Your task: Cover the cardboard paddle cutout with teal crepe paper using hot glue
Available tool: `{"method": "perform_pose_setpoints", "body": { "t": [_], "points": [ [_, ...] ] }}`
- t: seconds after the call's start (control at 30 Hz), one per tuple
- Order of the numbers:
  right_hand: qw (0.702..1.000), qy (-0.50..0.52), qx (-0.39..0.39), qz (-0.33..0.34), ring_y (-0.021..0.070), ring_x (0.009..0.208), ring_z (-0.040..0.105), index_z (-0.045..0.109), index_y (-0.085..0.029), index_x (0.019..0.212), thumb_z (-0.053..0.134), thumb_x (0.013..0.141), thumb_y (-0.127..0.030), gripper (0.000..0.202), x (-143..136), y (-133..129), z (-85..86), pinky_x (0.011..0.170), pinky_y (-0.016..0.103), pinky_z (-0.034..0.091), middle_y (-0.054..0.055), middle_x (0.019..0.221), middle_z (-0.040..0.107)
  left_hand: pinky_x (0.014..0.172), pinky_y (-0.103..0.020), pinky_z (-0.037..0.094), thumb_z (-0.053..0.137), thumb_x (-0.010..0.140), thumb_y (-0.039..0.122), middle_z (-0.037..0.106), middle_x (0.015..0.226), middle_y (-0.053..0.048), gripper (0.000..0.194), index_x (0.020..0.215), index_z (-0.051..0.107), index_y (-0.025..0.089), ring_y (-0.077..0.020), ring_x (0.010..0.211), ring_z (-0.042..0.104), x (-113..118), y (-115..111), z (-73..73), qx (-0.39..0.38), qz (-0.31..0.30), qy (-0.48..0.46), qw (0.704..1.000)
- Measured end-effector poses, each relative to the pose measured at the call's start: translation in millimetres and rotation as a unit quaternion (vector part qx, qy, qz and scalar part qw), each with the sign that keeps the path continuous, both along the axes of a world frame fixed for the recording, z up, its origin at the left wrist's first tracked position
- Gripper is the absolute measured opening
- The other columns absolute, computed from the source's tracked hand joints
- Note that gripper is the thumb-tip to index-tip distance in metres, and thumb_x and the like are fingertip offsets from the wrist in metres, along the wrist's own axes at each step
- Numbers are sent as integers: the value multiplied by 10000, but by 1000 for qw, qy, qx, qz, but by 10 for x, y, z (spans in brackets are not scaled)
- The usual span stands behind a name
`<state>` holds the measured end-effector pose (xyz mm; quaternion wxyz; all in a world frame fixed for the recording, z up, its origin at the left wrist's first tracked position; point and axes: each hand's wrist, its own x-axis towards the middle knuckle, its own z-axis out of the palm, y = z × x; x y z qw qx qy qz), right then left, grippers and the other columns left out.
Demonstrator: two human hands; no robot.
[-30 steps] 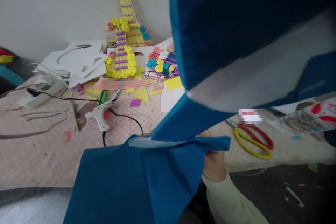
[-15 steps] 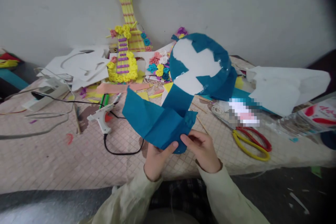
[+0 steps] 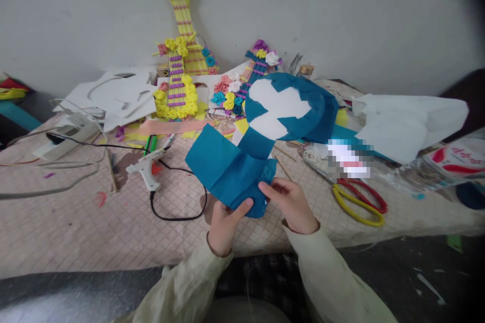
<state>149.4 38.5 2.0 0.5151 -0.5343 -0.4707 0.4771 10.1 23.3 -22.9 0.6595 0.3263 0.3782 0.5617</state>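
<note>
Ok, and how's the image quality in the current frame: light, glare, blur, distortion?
Head view: soft, dim light, with a pale sheen on the floor at lower left; head view: left hand, right hand and blue sheet readable, slightly soft; head view: table edge bows, suggesting a wide lens; head view: pixelated patch by the scissors, dark upper right corner.

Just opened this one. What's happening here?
A person has both hands on a blue sheet: the left hand and right hand grip the lower part of the sheet. Beyond it is a round blue-and-white piece; whether the two are joined is unclear. A glue gun lies left of the hands, scissors to the right.
</note>
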Motion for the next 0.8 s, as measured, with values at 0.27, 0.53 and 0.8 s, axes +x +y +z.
{"method": "perform_pose_setpoints", "body": {
  "t": [0.27,0.53,0.8],
  "points": [
    [996,78,-29,9,92,475,455,542,-153,459,669,672,-354,319,6,18,-130,494,239,368,-29,450,510,913,-387,463,695,667,204,646,1067,-82,381,1037,610,166,-246,1011,587,-7,-2,21,-9,-19,-22,1000],
    [953,263,-112,99,141,740,584,661,-208,811,713,634,-292,203,-11,26,6,703,295,466,9,798,666,890,-386,473,701,656,211,635,1089,-90,419,1056,592,149,-255,1024,577,-41,-7,-72,19,2,19,1000],
    [997,75,-28,-13,164,697,589,639,-180,735,723,611,-316,202,-21,-14,-11,674,304,466,12,711,666,801,-290,506,687,663,232,683,969,-59,306,951,642,141,-206,899,627,-65,13,-48,67,35,155,985]
  ]
}}
